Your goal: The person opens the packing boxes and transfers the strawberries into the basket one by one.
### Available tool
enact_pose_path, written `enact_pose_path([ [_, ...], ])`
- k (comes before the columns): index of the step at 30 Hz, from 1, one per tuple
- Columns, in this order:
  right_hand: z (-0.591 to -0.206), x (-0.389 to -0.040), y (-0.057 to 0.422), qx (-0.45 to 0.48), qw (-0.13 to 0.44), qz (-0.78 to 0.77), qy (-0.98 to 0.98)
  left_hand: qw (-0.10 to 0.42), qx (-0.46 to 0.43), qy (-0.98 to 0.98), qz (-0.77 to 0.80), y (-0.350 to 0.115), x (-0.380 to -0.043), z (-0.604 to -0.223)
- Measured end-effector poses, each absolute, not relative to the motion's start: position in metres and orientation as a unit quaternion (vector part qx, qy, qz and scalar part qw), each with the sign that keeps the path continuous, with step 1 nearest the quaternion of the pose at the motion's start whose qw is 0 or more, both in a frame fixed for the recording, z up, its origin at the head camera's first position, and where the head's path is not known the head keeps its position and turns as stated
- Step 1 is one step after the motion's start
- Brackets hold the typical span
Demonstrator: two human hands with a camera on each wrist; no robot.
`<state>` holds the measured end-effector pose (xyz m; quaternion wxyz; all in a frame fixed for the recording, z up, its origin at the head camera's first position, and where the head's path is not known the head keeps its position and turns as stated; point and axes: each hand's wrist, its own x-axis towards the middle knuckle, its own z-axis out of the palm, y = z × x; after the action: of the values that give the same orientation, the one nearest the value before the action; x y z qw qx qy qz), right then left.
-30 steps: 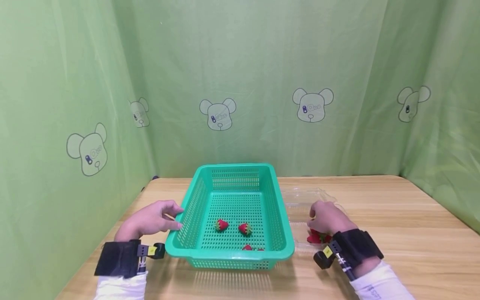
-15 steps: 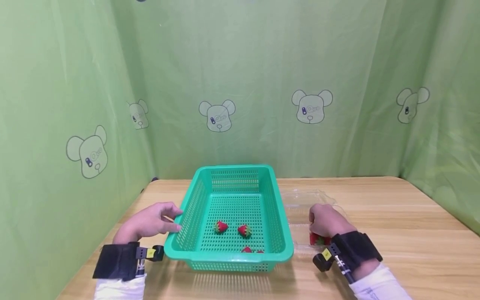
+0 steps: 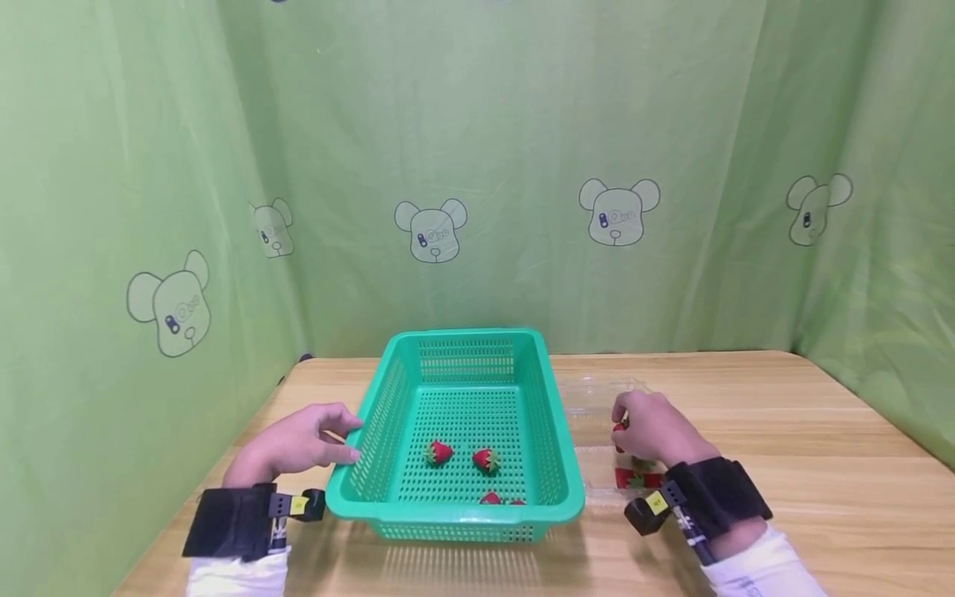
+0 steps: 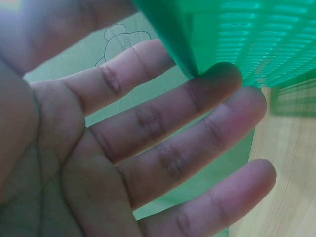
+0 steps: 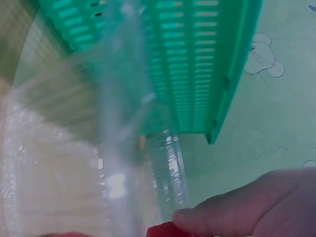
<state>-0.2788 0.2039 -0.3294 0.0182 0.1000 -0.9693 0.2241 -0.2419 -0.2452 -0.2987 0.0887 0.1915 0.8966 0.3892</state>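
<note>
A green perforated plastic basket (image 3: 457,509) stands on the table with several strawberries in it, such as one strawberry (image 3: 439,452) on its floor. At the basket's left rim is my left hand (image 3: 306,439). In the left wrist view its fingers (image 4: 163,123) are spread and nearly straight, some touching the underside of the rim. To the basket's right, my right hand (image 3: 656,427) pinches a strawberry (image 3: 620,437) over a clear plastic box (image 3: 593,423). More strawberries (image 3: 637,479) lie near the box's front, partly hidden by the hand. The right wrist view shows the thumb (image 5: 217,212) against red fruit.
The wooden table (image 3: 791,464) runs on to the right of the clear box. Green curtains (image 3: 515,274) with printed bear heads enclose the back and sides. A strapped camera (image 3: 647,512) sits on each wrist.
My right hand, earlier with its fingers down in the clear box, has risen slightly with a strawberry now showing in its fingertips. The left hand stays at the basket rim.
</note>
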Motion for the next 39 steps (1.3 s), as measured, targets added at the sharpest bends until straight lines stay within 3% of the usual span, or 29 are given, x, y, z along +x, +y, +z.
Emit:
enact_pose_path([
  [39,-0.299,-0.269,0.19,0.151,0.087,0.239,-0.955,0.082,0.173,0.906,0.378,-0.243,-0.243,-0.298],
])
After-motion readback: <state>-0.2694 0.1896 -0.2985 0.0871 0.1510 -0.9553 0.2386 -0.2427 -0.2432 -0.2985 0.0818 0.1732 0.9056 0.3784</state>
